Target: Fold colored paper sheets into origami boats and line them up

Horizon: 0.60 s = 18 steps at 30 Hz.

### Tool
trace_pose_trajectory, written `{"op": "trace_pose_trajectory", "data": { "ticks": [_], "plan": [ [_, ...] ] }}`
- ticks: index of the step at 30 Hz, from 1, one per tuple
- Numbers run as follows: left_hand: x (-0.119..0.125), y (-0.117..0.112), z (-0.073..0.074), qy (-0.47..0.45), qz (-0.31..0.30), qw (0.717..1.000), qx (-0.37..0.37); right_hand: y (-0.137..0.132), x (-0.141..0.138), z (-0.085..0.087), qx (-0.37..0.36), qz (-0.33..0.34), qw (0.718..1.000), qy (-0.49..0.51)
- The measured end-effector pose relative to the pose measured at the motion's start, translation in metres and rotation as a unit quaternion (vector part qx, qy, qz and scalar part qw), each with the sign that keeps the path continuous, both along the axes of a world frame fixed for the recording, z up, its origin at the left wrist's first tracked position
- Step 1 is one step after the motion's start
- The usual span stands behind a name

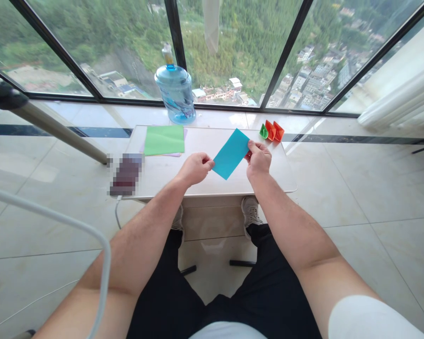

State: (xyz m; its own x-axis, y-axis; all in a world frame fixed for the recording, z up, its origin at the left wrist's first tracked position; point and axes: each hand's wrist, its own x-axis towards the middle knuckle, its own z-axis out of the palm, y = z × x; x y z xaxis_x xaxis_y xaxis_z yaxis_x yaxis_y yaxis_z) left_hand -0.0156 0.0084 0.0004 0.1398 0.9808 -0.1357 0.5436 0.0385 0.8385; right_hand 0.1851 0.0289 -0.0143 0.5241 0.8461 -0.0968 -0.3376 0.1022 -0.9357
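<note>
A teal sheet of paper (230,154), folded into a rectangle, is held tilted just above the small white table (162,176). My left hand (195,168) pinches its lower left edge, fingers closed. My right hand (258,158) pinches its right edge, fingers closed too. A stack of coloured paper with a green sheet (164,140) on top lies at the table's far left. Three folded paper boats, one green (264,131) and two orange-red (274,131), sit at the far right corner.
A blurred dark object (126,175) lies on the table's left edge. A blue water jug (175,92) stands on the floor behind the table by the glass wall. A metal pole (45,123) slants in at left; a white cable (74,225) crosses the lower left.
</note>
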Motion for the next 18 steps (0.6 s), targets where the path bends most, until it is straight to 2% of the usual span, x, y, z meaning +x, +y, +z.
{"op": "trace_pose_trajectory", "data": {
  "ticks": [3,5,8,10,12,13,15,17,18],
  "plan": [
    [0.002,-0.001,-0.001,0.003,-0.011,1.0,0.006,-0.003,-0.006,0.0,0.002,0.005,1.0,0.014],
    [0.005,-0.001,-0.003,-0.065,-0.009,0.998,0.017,-0.005,-0.01,-0.002,0.003,0.015,1.0,0.012],
    [0.007,0.002,-0.006,-0.128,0.037,0.99,0.042,-0.006,-0.012,-0.008,-0.004,0.043,0.999,-0.019],
    [0.004,0.005,-0.007,-0.086,0.064,0.991,0.08,-0.006,-0.01,-0.01,-0.01,0.065,0.994,-0.091],
    [-0.001,0.006,-0.006,0.005,0.054,0.988,0.146,-0.009,-0.007,-0.007,0.011,0.077,0.971,-0.226],
    [-0.003,0.005,-0.005,0.061,0.035,0.98,0.187,-0.011,-0.005,-0.004,0.043,0.067,0.945,-0.317],
    [-0.005,0.002,-0.003,0.17,-0.02,0.949,0.264,-0.018,-0.004,0.003,0.11,0.069,0.853,-0.505],
    [-0.003,-0.002,-0.001,0.248,-0.079,0.916,0.306,-0.026,-0.006,0.009,0.151,0.108,0.76,-0.623],
    [0.0,-0.004,-0.001,0.273,-0.1,0.902,0.32,-0.03,-0.008,0.011,0.16,0.137,0.723,-0.658]
  ]
}}
